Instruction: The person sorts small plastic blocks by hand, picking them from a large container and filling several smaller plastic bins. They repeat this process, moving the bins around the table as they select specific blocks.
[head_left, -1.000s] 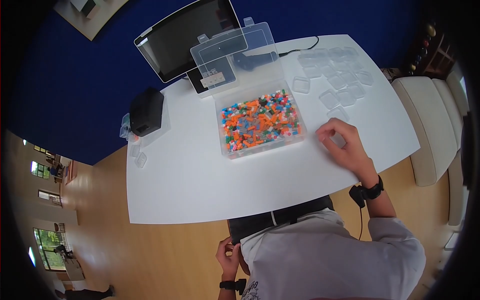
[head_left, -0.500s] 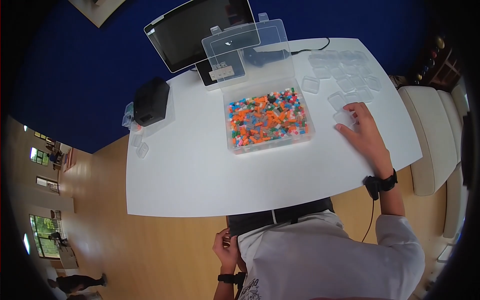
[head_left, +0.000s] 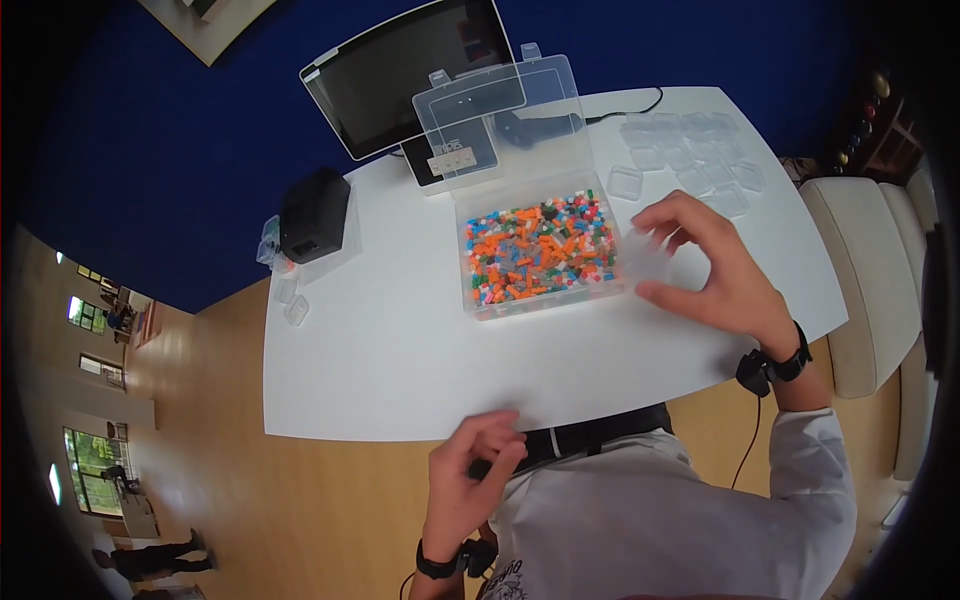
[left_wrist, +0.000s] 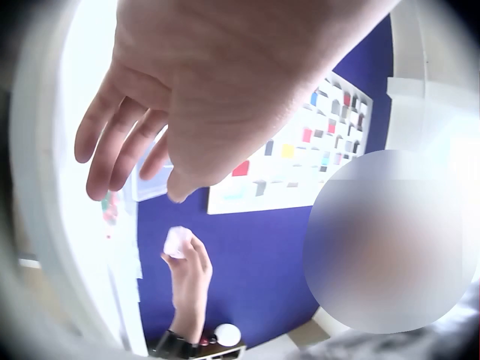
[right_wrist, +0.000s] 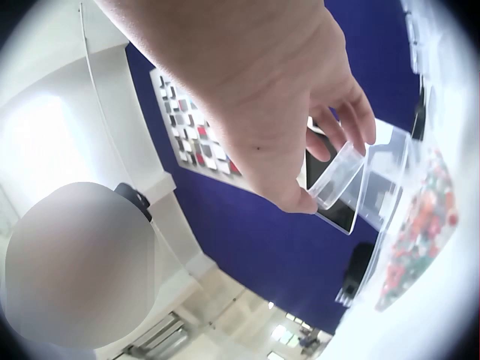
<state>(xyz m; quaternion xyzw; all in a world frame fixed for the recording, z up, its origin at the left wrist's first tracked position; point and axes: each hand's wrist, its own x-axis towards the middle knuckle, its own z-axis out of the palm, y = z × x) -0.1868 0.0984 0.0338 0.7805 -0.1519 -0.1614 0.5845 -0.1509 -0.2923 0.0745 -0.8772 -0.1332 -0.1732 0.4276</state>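
My right hand (head_left: 718, 270) pinches a small clear container (head_left: 645, 256) between thumb and fingers, just right of the clear box (head_left: 545, 304) of colourful small pieces (head_left: 540, 248). In the right wrist view the container (right_wrist: 339, 177) is held by its sides between the thumb and fingertips of my right hand (right_wrist: 277, 112). Near the table's front edge my left hand (head_left: 470, 480) is raised, its fingers loosely bent and holding nothing. The left wrist view shows the left hand (left_wrist: 187, 97) with relaxed fingers. The box's clear lid (head_left: 505, 115) stands raised behind it.
Several small clear containers (head_left: 690, 150) lie at the table's right back. A monitor (head_left: 400, 75) stands behind the box, and a black device (head_left: 316, 214) is at the left beside small clear containers (head_left: 296, 310). A sofa (head_left: 862, 270) is at the right. A person (head_left: 160, 560) is far off at lower left.
The right hand has taken hold of a small container and lifted it toward the box. My left hand has risen from beside the body to the table's front edge.
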